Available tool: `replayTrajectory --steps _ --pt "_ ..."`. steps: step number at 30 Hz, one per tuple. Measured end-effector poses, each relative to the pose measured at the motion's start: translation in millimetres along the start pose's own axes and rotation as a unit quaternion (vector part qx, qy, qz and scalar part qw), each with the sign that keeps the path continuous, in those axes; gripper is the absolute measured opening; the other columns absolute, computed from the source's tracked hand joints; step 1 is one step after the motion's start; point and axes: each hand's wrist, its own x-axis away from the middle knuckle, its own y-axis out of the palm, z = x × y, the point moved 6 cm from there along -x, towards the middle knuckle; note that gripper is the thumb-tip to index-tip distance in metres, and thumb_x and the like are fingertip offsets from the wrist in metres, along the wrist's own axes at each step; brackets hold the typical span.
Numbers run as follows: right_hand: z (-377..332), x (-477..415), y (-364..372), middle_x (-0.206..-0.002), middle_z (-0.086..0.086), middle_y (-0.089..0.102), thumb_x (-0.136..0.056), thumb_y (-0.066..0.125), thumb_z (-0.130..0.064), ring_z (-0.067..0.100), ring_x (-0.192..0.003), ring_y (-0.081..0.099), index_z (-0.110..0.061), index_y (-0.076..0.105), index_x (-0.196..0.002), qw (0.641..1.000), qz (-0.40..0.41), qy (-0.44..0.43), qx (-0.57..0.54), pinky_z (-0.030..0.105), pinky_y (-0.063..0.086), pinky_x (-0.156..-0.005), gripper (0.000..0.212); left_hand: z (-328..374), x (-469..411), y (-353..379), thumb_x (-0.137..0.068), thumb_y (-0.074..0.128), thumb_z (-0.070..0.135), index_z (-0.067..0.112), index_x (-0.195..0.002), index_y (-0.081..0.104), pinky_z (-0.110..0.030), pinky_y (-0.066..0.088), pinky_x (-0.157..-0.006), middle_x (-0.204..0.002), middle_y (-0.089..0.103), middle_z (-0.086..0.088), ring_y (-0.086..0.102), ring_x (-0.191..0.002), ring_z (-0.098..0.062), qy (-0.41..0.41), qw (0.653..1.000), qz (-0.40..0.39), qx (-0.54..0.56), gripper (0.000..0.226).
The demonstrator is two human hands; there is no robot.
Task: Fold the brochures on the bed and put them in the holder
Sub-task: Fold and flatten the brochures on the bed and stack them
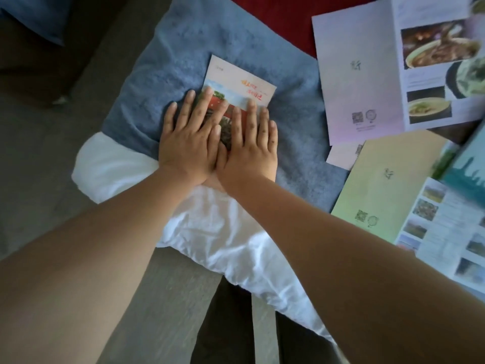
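A folded brochure (pixel 237 82) with a red and white cover lies on the blue towel (pixel 183 48) at the bed's corner. My left hand (pixel 187 137) and my right hand (pixel 250 148) lie flat side by side on its near half, fingers spread and pressing down. Both palms hide the brochure's lower part. To the right, an unfolded pale lilac brochure (pixel 362 82) with food photos lies open. Below it rests an unfolded yellow-green brochure (pixel 388 185) with landscape photos. No holder is in view.
A white sheet (pixel 210 227) hangs off the bed corner under my wrists. A red cover (pixel 288 19) shows at the top. A teal brochure (pixel 469 166) overlaps the others at the right edge. Grey floor (pixel 39 153) lies to the left, my dark trousers below.
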Motion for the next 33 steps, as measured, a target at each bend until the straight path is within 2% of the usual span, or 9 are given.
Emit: replayTrajectory --steps 3,7,10,12,15,21,24,28,33 --pt "16 13 -15 -0.168 0.002 -0.020 -0.101 0.023 -0.055 0.020 -0.153 -0.022 -0.022 -0.010 -0.161 0.999 -0.012 -0.023 -0.044 0.040 -0.016 -0.123 0.076 4 3 -12 -0.110 0.024 0.042 0.033 -0.160 0.028 -0.054 0.015 -0.124 -0.170 0.019 -0.002 0.020 -0.156 -0.030 0.016 0.999 -0.033 -0.019 0.051" --pt "80 43 -37 -0.165 0.004 -0.030 -0.104 0.022 -0.053 0.023 -0.151 -0.029 -0.016 -0.020 -0.158 0.999 0.009 -0.038 0.021 0.041 -0.017 -0.122 0.078 11 -7 -34 -0.106 0.032 0.042 0.022 -0.154 0.039 -0.060 0.021 -0.121 -0.168 0.024 -0.010 0.024 -0.153 -0.038 0.026 0.995 -0.078 -0.065 0.052" --pt "145 59 -48 -0.163 0.006 -0.033 -0.105 0.022 -0.052 0.024 -0.148 -0.033 -0.013 -0.022 -0.157 0.999 0.005 -0.008 0.037 0.042 -0.017 -0.121 0.079 38 -14 -51 -0.102 0.048 0.036 0.014 -0.154 0.036 -0.063 0.027 -0.116 -0.169 0.012 -0.017 0.016 -0.153 -0.045 0.028 0.995 -0.071 -0.065 0.058" --pt "185 70 -52 -0.164 0.007 -0.030 -0.105 0.022 -0.052 0.025 -0.148 -0.032 -0.012 -0.019 -0.158 0.999 0.005 0.030 0.024 0.042 -0.017 -0.121 0.078 74 -16 -59 -0.101 0.048 0.038 0.016 -0.161 0.024 -0.063 0.025 -0.118 -0.170 0.004 -0.018 0.010 -0.154 -0.045 0.043 0.996 -0.062 -0.051 0.068" --pt "236 85 -54 -0.166 0.012 -0.024 -0.105 0.018 -0.050 0.028 -0.152 -0.026 -0.009 -0.012 -0.160 0.997 0.014 0.072 0.001 0.042 -0.014 -0.123 0.075 146 -20 -57 -0.103 0.043 0.043 0.019 -0.164 0.015 -0.059 0.022 -0.121 -0.171 0.000 -0.017 0.005 -0.156 -0.043 0.117 0.991 -0.061 -0.019 0.071" --pt "305 113 -54 -0.167 0.018 -0.015 -0.106 0.028 -0.044 0.032 -0.154 -0.019 -0.007 0.000 -0.161 0.991 0.063 0.099 -0.060 0.046 -0.007 -0.126 0.072 301 -13 -36 -0.104 0.036 0.043 0.022 -0.163 0.019 -0.053 0.024 -0.122 -0.171 0.007 -0.014 0.010 -0.157 -0.036 0.245 0.966 -0.063 0.045 0.065" --pt "339 131 -47 -0.167 0.016 -0.016 -0.107 0.022 -0.046 0.030 -0.154 -0.020 -0.010 -0.002 -0.162 0.989 0.066 0.114 -0.061 0.046 -0.005 -0.126 0.070 357 -8 -27 -0.104 0.038 0.040 0.025 -0.163 0.020 -0.050 0.021 -0.123 -0.171 0.002 -0.016 0.008 -0.158 -0.035 0.278 0.956 -0.076 0.057 0.064" --pt "379 152 -43 -0.168 0.017 -0.014 -0.107 0.022 -0.047 0.032 -0.154 -0.018 -0.016 -0.001 -0.163 0.988 0.076 0.117 -0.060 0.048 -0.004 -0.126 0.068 402 -12 -15 -0.104 0.039 0.044 0.031 -0.164 0.009 -0.054 0.014 -0.124 -0.171 -0.009 -0.015 0.001 -0.157 -0.038 0.280 0.955 -0.099 0.030 0.068" --pt "416 155 -46 -0.169 0.012 -0.014 -0.106 0.022 -0.051 0.029 -0.155 -0.015 -0.025 -0.004 -0.162 0.988 0.079 0.127 -0.039 0.049 -0.005 -0.125 0.067 421 -36 -12 -0.103 0.025 0.058 0.034 -0.163 0.004 -0.059 0.007 -0.124 -0.170 -0.014 -0.014 -0.004 -0.157 -0.037 0.223 0.970 -0.098 -0.015 0.068"
